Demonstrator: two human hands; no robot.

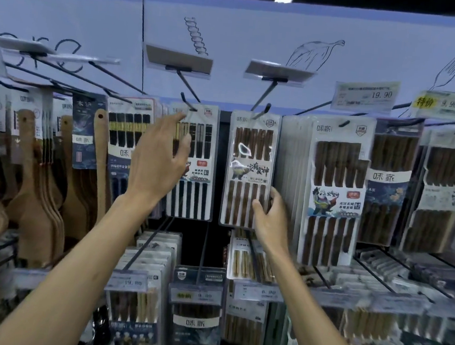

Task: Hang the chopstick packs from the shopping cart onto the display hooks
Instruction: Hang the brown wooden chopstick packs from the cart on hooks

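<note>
A pack of brown wooden chopsticks (251,158) hangs on the middle display hook (262,108). My right hand (270,217) grips its lower right corner, thumb on the front. To the left, a pack of black chopsticks (197,175) hangs on the neighbouring hook (187,101). My left hand (160,161) is raised at that pack's upper left edge, fingers extended along it and thumb lying on its front. The shopping cart is not in view.
Wooden spatulas (38,183) hang at the left. More chopstick packs (334,192) fill the hooks to the right, under price tags (365,97). A lower row of packs (194,320) on long hooks juts toward me below my arms.
</note>
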